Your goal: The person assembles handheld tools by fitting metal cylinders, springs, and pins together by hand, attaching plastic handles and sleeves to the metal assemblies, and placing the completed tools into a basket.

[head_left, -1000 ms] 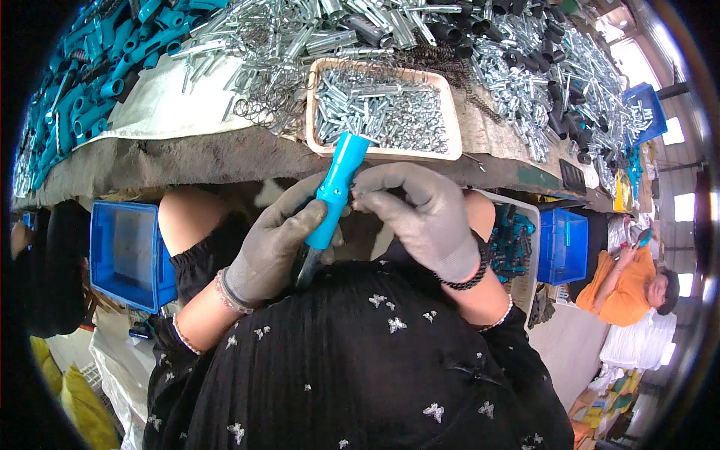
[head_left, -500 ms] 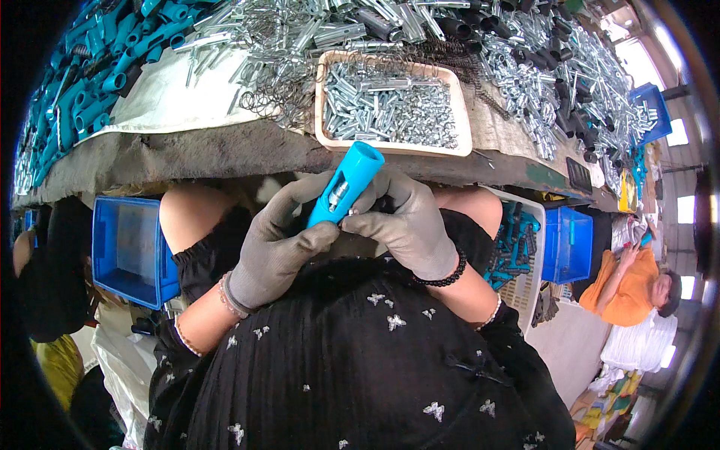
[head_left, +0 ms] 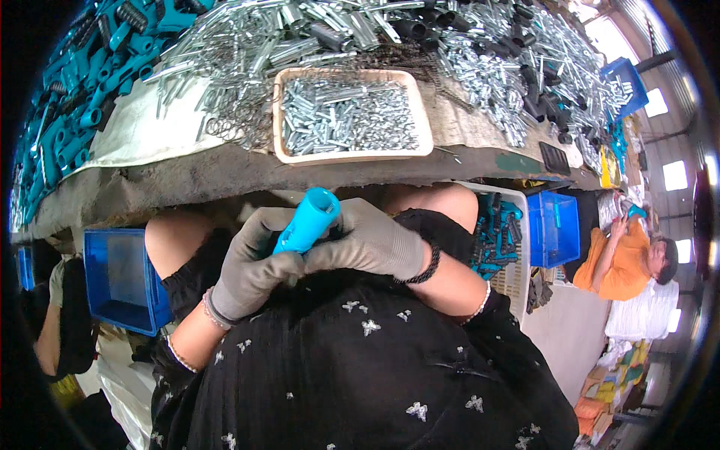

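Between both gloved hands, just above my lap, a turquoise plastic tube (head_left: 309, 223) is held tilted, its open round end up and away from me. My left hand (head_left: 259, 251) wears a grey glove and is closed around the tube's lower left side. My right hand (head_left: 367, 241), gloved the same, wraps the tube from the right, thumb pressed near its lower end. The tube's lower end and its side slot are hidden by the fingers. Beyond the hands, a cream tray (head_left: 352, 157) of small metal pins and fittings stands on the cloth-covered table (head_left: 180, 174).
Turquoise handle-like parts (head_left: 90, 75) are heaped at the far left, metal tubes (head_left: 495, 82) at the far right. An empty-looking blue crate (head_left: 120, 281) is left of my knee. Right are a crate of finished-looking turquoise parts (head_left: 495, 232), a blue bin (head_left: 553, 229) and a person in orange (head_left: 622, 255).
The tube has turned so its slot no longer shows, and my right hand has closed further round it. The view has shifted; tray and table appear further left.
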Tool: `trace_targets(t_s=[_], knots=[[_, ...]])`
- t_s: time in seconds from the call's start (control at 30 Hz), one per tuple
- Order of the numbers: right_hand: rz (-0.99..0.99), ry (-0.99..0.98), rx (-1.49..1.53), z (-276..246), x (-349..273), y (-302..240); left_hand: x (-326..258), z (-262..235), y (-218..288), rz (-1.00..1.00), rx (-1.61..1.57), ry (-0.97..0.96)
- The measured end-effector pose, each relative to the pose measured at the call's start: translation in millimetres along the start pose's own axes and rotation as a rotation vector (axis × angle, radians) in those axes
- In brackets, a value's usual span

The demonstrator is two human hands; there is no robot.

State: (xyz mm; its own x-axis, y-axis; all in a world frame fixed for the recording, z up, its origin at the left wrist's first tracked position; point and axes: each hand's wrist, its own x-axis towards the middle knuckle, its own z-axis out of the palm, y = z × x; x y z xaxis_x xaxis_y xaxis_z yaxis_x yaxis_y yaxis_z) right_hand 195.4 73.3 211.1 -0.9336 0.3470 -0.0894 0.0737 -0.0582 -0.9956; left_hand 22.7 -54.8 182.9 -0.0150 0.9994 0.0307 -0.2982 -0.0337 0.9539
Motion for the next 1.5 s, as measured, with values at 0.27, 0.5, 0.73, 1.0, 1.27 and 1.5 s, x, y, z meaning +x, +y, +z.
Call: trace_targets(t_s=[0.27, 0.5, 0.73, 1.0, 1.27, 1.5], knots=[[-0.025, 0.581, -1.425, -104.5, 6.5, -40.9, 6.4, 2.9, 2.7, -0.135, -0.130, 0.158], [-0.121, 0.611, -1.091, -110.7, 9.5, -44.9, 1.3, -11.4, 6.7, -0.185, -0.171, 0.128], [-0.102, 0.486, -0.274, -38.3, 8.1, -32.1, 6.8, -18.3, 0.2, -0.114, -0.606, 0.071], [-0.296, 0.336, -0.262, 27.2, 34.7, -16.0, -0.7, -22.0, -4.1, -0.188, -0.975, -0.020], [-0.214, 0.268, -0.177, 37.0, 40.1, -8.8, -11.9, -30.1, -7.4, -0.277, -1.005, -0.064], [-0.278, 0.339, 0.066, 37.7, 41.2, -3.9, -7.6, -28.3, -3.0, -0.201, -0.882, -0.265]])
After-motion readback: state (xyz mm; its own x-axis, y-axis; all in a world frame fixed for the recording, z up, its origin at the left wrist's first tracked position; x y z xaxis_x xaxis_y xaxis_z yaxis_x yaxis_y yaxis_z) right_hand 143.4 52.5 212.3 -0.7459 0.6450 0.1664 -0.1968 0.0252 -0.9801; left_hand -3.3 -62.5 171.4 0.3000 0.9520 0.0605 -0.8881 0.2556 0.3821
